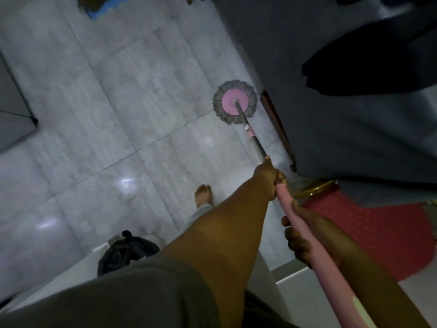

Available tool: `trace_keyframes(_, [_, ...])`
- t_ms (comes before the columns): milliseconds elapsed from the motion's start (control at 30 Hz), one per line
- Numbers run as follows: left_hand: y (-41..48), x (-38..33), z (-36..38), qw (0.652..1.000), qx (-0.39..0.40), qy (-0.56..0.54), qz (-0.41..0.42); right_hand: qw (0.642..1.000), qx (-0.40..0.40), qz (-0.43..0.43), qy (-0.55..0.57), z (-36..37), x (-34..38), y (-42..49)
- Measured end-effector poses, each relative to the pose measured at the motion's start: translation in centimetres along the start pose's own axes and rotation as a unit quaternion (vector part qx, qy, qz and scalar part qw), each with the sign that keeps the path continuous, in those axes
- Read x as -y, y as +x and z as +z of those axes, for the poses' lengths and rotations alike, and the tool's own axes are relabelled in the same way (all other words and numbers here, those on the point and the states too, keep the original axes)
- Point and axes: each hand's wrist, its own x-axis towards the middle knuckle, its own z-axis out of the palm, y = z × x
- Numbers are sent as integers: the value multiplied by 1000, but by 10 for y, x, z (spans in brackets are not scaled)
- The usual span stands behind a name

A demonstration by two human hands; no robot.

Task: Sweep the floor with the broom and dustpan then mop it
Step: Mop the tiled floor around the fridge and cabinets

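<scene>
The left arm is stretching forward and down, its left grip (272,177) clenching the mop (256,143) where the grey shaft meets the pink handle. The right grip (299,240) is grasping the pink handle nearer the body, fingers curling under it. The mop head (234,102) is lying flat on the floor (118,114), just beside dark furniture (331,114). A bare foot (203,195) is standing on the tiles, near a red mat (378,233).

One wide-angle camera, worn on the head, looks forward and steeply down onto the tiled floor (118,102). The left hand (269,177) and right hand (299,237), on the mop handle (285,196), sit near at lower right. The mop head (234,102) lies farther, above them.
</scene>
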Motion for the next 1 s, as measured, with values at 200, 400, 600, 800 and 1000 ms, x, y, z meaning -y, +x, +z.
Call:
trace_keyframes(200, [-29, -57, -41, 993, 39, -109, 24, 997, -21, 16, -70, 75, 33, 6])
trace_keyframes(400, [-56, -86, -137, 969, 14, -242, 51, 975, -39, 48, -216, 159, 33, 30])
trace_keyframes(600, [-75, -73, -255, 923, -28, -381, 55, 929, -52, 94, -354, 242, -5, 68])
trace_keyframes(800, [-90, -25, -358, 840, -35, -539, 51, 844, -34, 140, -516, 306, -56, 109])
trace_keyframes(1000, [-89, 41, -429, 762, -71, -643, 38, 769, -8, 191, -611, 337, -119, 149])
